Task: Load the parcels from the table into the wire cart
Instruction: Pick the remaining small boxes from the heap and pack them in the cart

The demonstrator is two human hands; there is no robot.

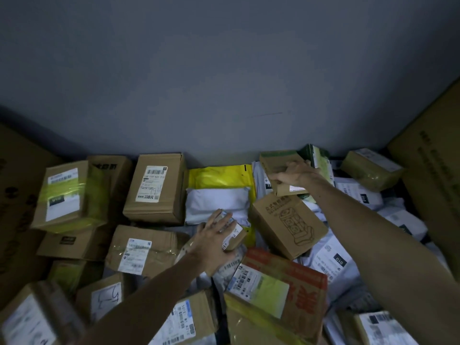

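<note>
Parcels lie heaped against a grey wall; no wire cart is in view. My left hand (214, 237) lies over a small brown box with a white label (234, 235) in the middle of the heap, fingers spread across its top and thumb along its near side. My right hand (293, 174) grips a flat brown cardboard box (276, 163) at the back right, holding it by its near edge, tilted above the other parcels. A white padded bag (216, 204) on a yellow mailer (219, 176) lies just beyond my left hand.
Upright brown boxes (155, 188) stand at the back left. A box with a printed drawing (288, 225) sits between my hands, and an orange-printed box (281, 282) lies nearer. White bags (331, 260) fill the right side. Large cartons (433, 170) flank the heap.
</note>
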